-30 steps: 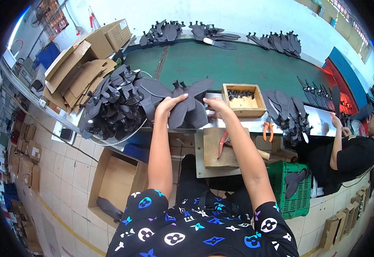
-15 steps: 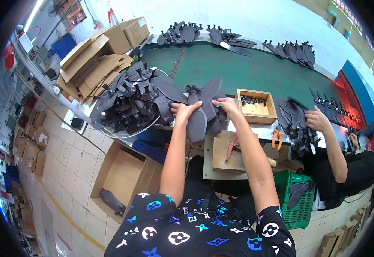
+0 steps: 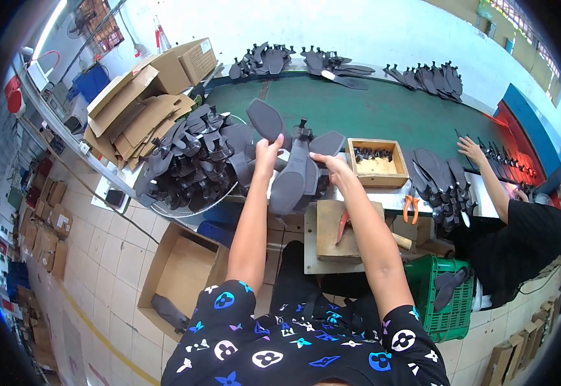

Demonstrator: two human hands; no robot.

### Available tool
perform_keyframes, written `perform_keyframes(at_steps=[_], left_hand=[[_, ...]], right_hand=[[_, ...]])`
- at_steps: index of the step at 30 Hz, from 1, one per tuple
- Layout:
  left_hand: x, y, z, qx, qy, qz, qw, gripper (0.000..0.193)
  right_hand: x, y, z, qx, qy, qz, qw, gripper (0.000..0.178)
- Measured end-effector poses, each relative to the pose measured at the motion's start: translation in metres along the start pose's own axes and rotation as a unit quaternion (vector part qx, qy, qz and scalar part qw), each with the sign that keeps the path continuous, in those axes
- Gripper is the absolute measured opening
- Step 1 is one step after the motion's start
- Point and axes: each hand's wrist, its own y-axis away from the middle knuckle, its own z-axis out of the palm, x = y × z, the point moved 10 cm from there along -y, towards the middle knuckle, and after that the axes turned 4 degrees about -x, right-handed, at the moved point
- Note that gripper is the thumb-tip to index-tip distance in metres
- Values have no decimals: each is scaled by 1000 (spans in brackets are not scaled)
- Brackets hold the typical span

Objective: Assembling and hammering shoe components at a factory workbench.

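Note:
Dark grey shoe soles, several with black heels, lie in a small pile between my hands. My left hand point(image 3: 268, 156) is closed on one shoe sole point(image 3: 265, 119), whose broad end points up and away. At the pile's right side, my right hand point(image 3: 334, 167) pinches another sole point(image 3: 327, 144) near its narrow part. A heeled sole point(image 3: 296, 174) lies between the hands, its rounded end toward me and its black heel at the far end. Part of the pile underneath is hidden by the soles on top.
A wire basket point(image 3: 211, 202) heaped with heeled soles stands left. A wooden box point(image 3: 375, 179) of small dark parts sits right, beside orange-handled pliers point(image 3: 411, 207). Behind runs a green conveyor belt point(image 3: 332, 106). A co-worker's hand point(image 3: 472, 151) reaches toward heeled soles at the right.
My left hand has moved up and away, lifting a sole's broad end. My right hand has shifted slightly down and left. The co-worker's hand has moved away from the near soles toward the belt.

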Motion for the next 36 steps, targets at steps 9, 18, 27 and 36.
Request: perform_keyframes(at_steps=[9, 18, 27, 36], left_hand=[[86, -10, -35, 290, -92, 215, 928, 23], [205, 9, 32, 114, -411, 470, 773, 25], [223, -8, -61, 236, -211, 209, 925, 44], [-61, -19, -83, -75, -526, -220, 818, 65]], right_hand=[[-26, 12, 19, 83, 29, -53, 995, 40], [6, 7, 33, -2, -70, 9, 997, 12], [-25, -7, -11, 129, 130, -108, 977, 41], [-24, 5, 35, -37, 181, 58, 981, 56]])
